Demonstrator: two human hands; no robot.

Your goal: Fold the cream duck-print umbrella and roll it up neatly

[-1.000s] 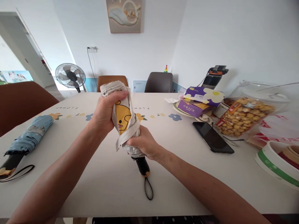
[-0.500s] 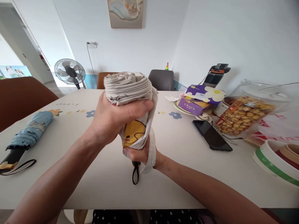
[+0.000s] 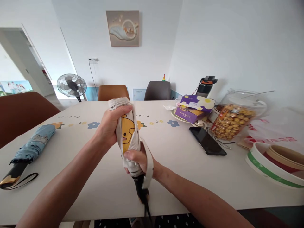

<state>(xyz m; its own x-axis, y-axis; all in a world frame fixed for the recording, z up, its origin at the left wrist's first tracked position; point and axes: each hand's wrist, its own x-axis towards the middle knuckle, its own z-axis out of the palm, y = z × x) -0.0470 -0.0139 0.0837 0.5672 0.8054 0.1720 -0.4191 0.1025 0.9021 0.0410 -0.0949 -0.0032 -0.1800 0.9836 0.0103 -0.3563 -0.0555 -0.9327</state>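
White umbrella (image 3: 128, 133), left hand (image 3: 109, 126) with fingers (image 3: 123, 110) curled round its top, right hand (image 3: 140, 159) likewise round lower folds

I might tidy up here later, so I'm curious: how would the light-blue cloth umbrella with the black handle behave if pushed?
The light-blue cloth umbrella would probably yield softly, its fabric being gathered in folds. Its solid-looking black handle should stay stiff. The thin black cord loop would likely flop along.
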